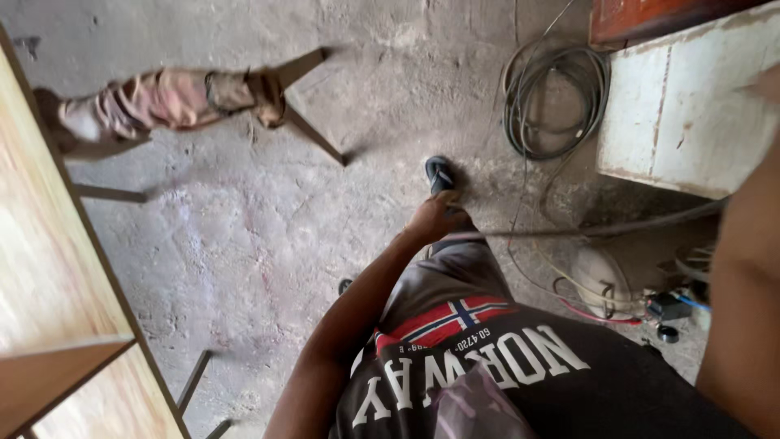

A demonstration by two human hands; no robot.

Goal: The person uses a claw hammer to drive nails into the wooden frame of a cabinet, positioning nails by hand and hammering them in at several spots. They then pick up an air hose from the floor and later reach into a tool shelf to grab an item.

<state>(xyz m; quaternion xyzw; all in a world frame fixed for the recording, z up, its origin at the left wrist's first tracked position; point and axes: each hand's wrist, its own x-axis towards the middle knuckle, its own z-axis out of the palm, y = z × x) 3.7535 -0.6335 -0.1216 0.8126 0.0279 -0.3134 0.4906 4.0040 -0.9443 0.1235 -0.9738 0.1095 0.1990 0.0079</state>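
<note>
Left hand is closed around one end of a thin dark rod that runs off right, above the sandal. Right forearm fills the right edge, hand hidden. Coiled cable lies farther back.

Left hand lowered, fingers curled; right forearm at frame edge

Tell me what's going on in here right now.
A person stands on a concrete floor, looking down at their own body. The left hand hangs by the thigh, closed around the end of a long thin rod that runs off to the right. The right arm fills the right edge; its hand is out of view. A coil of cable lies by a white box, and a wooden table stands at the left.
</note>
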